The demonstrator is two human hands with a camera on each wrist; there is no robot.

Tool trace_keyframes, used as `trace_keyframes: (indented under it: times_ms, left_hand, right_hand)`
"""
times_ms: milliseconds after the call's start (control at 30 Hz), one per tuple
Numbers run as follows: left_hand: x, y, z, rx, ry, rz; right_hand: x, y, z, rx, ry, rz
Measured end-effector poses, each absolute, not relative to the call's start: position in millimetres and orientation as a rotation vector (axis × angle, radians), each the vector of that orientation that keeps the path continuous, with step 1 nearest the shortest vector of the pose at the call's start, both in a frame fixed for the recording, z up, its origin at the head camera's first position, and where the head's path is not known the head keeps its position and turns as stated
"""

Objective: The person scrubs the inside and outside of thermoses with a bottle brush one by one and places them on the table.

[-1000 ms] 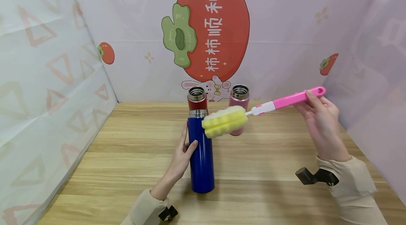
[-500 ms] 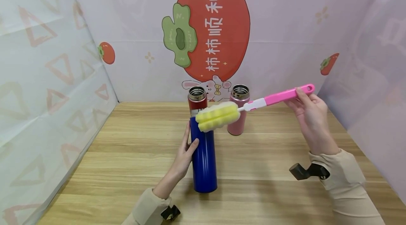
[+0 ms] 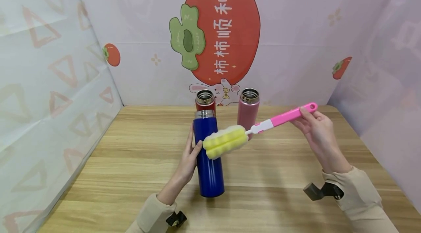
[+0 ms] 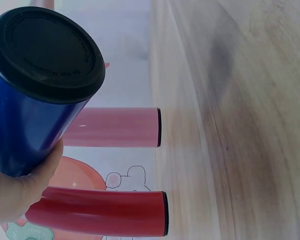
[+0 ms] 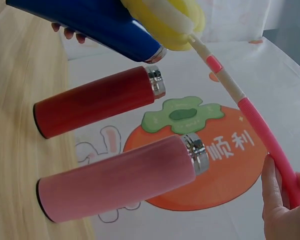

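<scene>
My left hand [image 3: 185,165] grips a blue thermos bottle [image 3: 212,178] round its side. In the left wrist view the bottle's black base [image 4: 47,55] hangs above the table, tilted. Its steel mouth is uncapped. With fingers and thumb, my right hand [image 3: 317,134] pinches the pink handle [image 3: 285,117] of a bottle brush near its holed end. The brush's yellow and white sponge head [image 3: 225,141] points left and overlaps the blue bottle's body in the head view, below the mouth. In the right wrist view the sponge shows beside the blue bottle's upper end.
Behind the blue bottle, a red thermos bottle [image 5: 95,102] stands upright on the wooden table [image 3: 131,160]. A pink thermos bottle [image 5: 120,180] stands to its right, also uncapped. Printed cloth walls [image 3: 296,43] enclose the table at the back and both sides.
My right hand has moved left with the brush, and the sponge head has dropped from near the blue bottle's mouth to in front of its body. The blue bottle has shifted slightly.
</scene>
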State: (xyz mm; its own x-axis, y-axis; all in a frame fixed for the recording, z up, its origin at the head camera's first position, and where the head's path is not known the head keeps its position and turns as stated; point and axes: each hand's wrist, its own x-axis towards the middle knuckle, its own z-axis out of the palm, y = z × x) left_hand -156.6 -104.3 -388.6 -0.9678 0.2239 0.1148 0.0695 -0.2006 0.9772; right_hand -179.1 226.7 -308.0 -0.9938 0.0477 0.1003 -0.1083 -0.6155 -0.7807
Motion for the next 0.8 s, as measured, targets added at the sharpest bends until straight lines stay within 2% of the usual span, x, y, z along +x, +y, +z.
trace_keyframes:
  times_ms: [800]
  left_hand:
    - [-158.5,-108.5,-382.2,0.32,1.936,2.352]
  right_hand:
    - [-165.0,222.8,-331.5,0.416,-1.681,2.666]
